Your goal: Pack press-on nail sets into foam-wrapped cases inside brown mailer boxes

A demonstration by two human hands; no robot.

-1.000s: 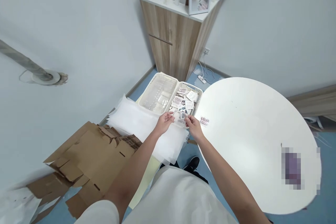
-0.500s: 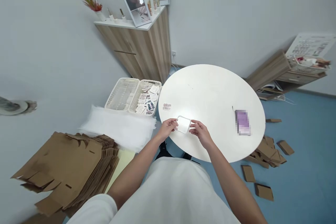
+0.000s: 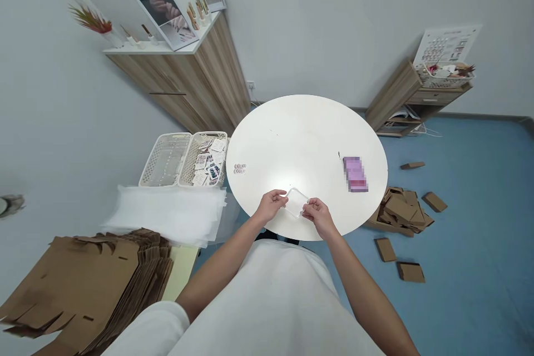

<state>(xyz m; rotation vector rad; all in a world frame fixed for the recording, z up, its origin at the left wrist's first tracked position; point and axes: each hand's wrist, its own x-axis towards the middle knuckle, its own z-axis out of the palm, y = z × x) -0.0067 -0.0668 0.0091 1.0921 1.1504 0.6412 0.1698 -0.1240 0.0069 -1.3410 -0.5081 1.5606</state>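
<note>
Clear case point(image 3: 296, 202): lower centre of frame, in front of the near edge of the white table point(image 3: 300, 122); can't tell if it touches.
Case orientation: near-square, rounded corners, turned skew; one corner aims at top of frame, upper edge slopes down to the right. Long axis can't be made out.
Left hand point(image 3: 270, 205): grasping the case by its left side, fingertips on the rim.
Right hand point(image 3: 319, 216): pinching the case at its right side.
Patterned card point(image 3: 240, 168): flat on left part of table, two rows of ovals, long axis left-right.
Purple item point(image 3: 355, 174): right part of table, pixelated, long axis near vertical in frame, lower end leaning right.
Card basket point(image 3: 190, 163): left of table, holds loose cards.
White sheets point(image 3: 167, 208): below the basket in frame, stacked.
Cardboard stack point(image 3: 87, 272): lower left, flat blanks.
</note>
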